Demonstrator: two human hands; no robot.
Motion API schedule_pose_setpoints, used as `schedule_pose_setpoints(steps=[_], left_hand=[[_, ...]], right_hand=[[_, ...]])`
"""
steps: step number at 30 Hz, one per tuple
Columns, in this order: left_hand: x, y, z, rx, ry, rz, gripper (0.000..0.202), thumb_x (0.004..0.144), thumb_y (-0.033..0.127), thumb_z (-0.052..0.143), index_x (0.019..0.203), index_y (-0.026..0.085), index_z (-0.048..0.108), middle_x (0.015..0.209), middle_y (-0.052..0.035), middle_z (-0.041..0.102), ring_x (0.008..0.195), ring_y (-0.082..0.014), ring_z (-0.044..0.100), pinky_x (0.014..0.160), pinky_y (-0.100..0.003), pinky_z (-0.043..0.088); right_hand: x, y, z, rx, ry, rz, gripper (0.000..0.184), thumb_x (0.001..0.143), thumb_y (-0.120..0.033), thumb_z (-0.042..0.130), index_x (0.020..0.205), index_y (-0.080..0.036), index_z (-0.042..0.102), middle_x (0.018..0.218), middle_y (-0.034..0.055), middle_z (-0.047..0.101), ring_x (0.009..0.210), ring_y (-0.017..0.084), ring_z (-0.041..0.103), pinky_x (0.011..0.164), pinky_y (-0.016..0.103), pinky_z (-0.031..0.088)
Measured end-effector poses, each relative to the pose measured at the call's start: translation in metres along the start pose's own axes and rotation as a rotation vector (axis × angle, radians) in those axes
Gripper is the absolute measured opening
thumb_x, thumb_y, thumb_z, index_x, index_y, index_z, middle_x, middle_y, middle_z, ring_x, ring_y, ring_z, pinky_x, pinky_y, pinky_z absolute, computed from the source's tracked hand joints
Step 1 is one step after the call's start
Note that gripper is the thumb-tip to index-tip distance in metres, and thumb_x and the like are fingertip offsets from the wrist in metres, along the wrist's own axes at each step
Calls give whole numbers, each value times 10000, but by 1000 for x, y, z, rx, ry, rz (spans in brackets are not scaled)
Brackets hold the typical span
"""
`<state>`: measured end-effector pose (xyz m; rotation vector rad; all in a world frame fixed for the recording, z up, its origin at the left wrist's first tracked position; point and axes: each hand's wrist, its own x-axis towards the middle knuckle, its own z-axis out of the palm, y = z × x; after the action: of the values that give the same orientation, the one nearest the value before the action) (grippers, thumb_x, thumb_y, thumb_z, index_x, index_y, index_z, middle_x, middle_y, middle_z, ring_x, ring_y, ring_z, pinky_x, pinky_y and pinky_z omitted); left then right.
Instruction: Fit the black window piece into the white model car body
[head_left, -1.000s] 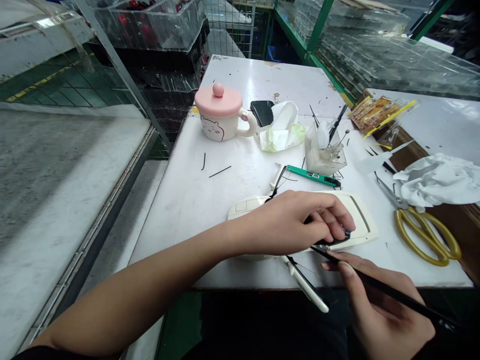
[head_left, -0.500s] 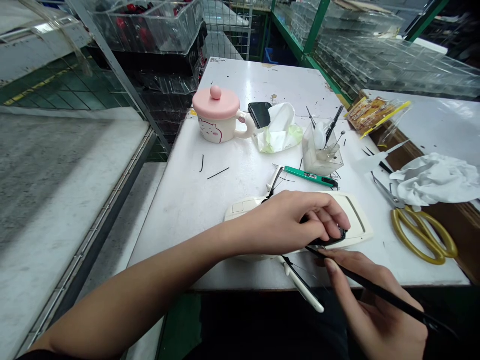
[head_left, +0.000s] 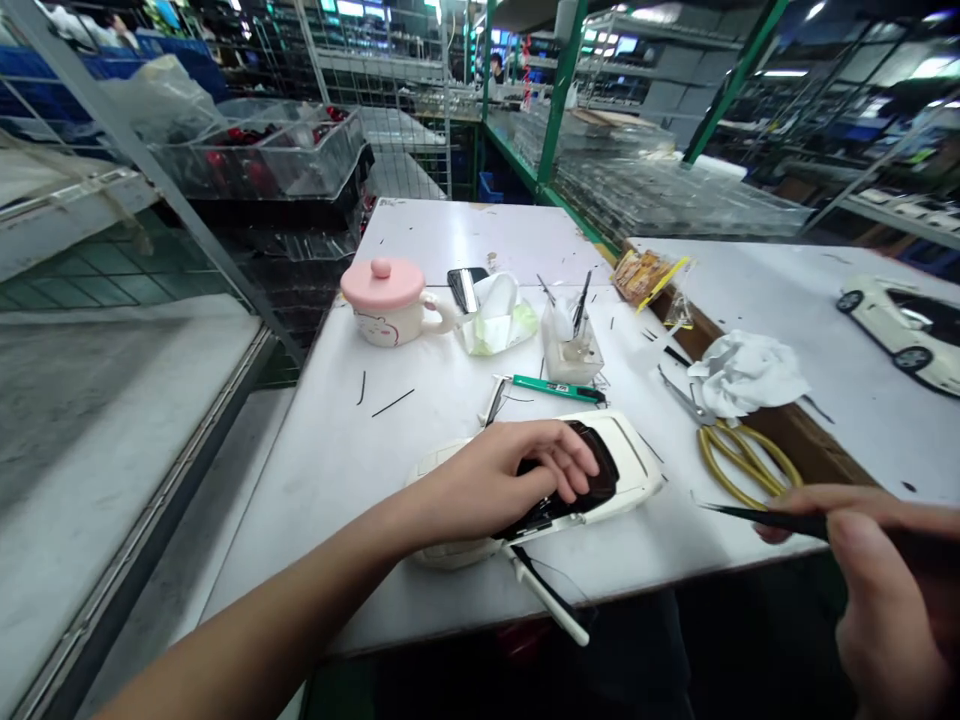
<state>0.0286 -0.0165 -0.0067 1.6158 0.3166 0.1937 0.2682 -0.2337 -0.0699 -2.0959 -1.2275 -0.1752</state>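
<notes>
A cream-white model car (head_left: 626,440) with a dark interior lies on the table, its doors swung out to both sides. My left hand (head_left: 536,465) rests over the car's middle, fingers curled down at its dark cabin, partly hiding it. The open near door (head_left: 555,605) points toward the table's front edge. My right hand (head_left: 885,560) pinches black tweezers (head_left: 772,517), thin tips pointing left, to the right of the car and apart from it. A green utility knife (head_left: 559,388) lies behind the car, and yellow-handled scissors (head_left: 742,460) lie to its right.
A pink-lidded mug (head_left: 386,305), a phone (head_left: 461,285), tissues (head_left: 499,320) and a clear tool box (head_left: 570,345) stand farther back. Crumpled white cloth (head_left: 750,372) lies at right on a brown ledge (head_left: 825,440). Another white model car (head_left: 911,330) sits beyond it.
My right hand has drawn the tweezers away from the car to the right. My left hand stays on the car, showing more of its dark cabin. The view has tilted up.
</notes>
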Motion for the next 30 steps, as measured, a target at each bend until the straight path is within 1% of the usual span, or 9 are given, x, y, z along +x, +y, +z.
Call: schedule_pose_setpoints(steps=[3, 5, 10, 13, 17, 19, 23, 27, 30], left_hand=[[0, 2, -1, 19, 7, -15, 317, 785, -12, 428, 962, 143, 640, 879, -20, 680, 801, -115, 638, 771, -237, 500], [0, 2, -1, 12, 12, -16, 306, 791, -9, 427, 958, 136, 638, 872, -22, 678, 791, -114, 636, 772, -242, 496], [0, 2, -1, -11, 23, -35, 311, 766, -20, 430, 941, 135, 635, 848, -15, 675, 783, -114, 637, 763, -243, 492], [-1, 2, -1, -15, 23, -37, 342, 737, -33, 420, 937, 143, 635, 844, -10, 675, 789, -113, 640, 763, -236, 496], [-3, 2, 1, -20, 39, -36, 349, 733, -34, 410, 928, 151, 633, 827, -4, 667, 786, -110, 637, 754, -225, 495], [-3, 0, 2, -37, 46, -33, 357, 718, -41, 406, 919, 150, 632, 821, -5, 666, 775, -108, 639, 746, -221, 496], [-3, -6, 3, -81, 30, -16, 391, 670, -60, 398, 903, 149, 632, 812, 2, 665, 754, -107, 646, 740, -225, 501], [-3, -10, 3, -103, 27, 28, 377, 666, -63, 402, 877, 151, 631, 809, 7, 661, 738, -100, 634, 729, -219, 500], [-3, -11, 3, -82, 28, 30, 383, 668, -58, 403, 890, 151, 633, 814, 1, 666, 749, -100, 640, 733, -213, 505]], right_hand=[[23, 18, 4, -219, -133, 24, 365, 861, -602, 529, 818, -251, 618, 561, 5, 578, 506, 225, 588, 446, 316, 420], [32, 23, 14, -264, -162, 22, 367, 833, -610, 566, 779, -251, 621, 495, -10, 540, 431, 214, 532, 406, 291, 337], [57, 11, 30, -247, -209, -36, 334, 787, -524, 642, 625, -242, 566, 453, -10, 516, 352, 174, 425, 398, 262, 197], [92, -19, 37, -125, -222, -92, 287, 861, -486, 604, 733, -230, 617, 559, -3, 578, 431, 161, 483, 442, 272, 258], [147, -63, 70, 178, -266, -167, 339, 932, -481, 576, 1103, -192, 626, 839, 6, 651, 613, 121, 582, 605, 278, 463], [165, -74, 91, 302, -302, -175, 325, 937, -447, 603, 1085, -159, 618, 886, 9, 644, 655, 109, 588, 637, 279, 503], [180, -72, 119, 483, -367, -122, 257, 946, -391, 620, 911, -137, 613, 759, -29, 599, 575, 75, 543, 545, 222, 486], [191, -63, 115, 637, -321, -1, 231, 948, -342, 629, 860, -130, 596, 694, -55, 558, 483, 39, 464, 435, 163, 402], [199, -60, 90, 767, -121, 85, 195, 946, -304, 629, 868, -132, 579, 697, -61, 537, 480, 33, 440, 417, 148, 368]])
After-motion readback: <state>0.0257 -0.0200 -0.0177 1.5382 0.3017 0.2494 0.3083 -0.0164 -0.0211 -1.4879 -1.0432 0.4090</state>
